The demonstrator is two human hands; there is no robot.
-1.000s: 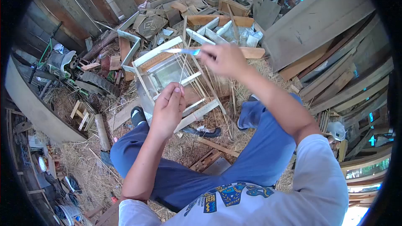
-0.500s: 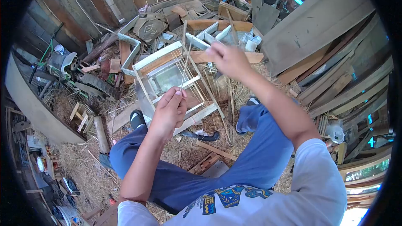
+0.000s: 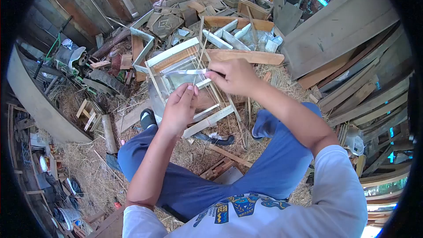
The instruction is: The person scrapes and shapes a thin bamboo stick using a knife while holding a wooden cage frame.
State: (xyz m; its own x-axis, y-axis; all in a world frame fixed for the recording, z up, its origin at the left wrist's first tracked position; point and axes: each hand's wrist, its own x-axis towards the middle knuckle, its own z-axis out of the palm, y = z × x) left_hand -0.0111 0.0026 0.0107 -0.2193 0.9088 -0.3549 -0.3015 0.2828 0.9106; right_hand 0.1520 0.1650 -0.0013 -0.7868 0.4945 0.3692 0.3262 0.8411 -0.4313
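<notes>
My left hand is closed in a pinch on a thin wooden stick, which points up and away from me. My right hand is wrapped round a knife, its handle hidden in the fist. The bright knife blade reaches leftward across the stick, just above my left fingertips; whether it touches the stick I cannot tell. Beneath both hands, between my legs, a wooden frame leans with pale crossbars and several thin sticks lying along its right side.
Straw and wood scraps cover the ground. A heap of boards lies beyond the frame. Wide planks lean at the right, and a curved panel stands at the left near a small wheeled machine. A short log lies left of my foot.
My right hand has come down and closer to my left hand, and the knife blade now shows clearly across the stick. My left hand keeps its pinch. The view has shifted slightly.
</notes>
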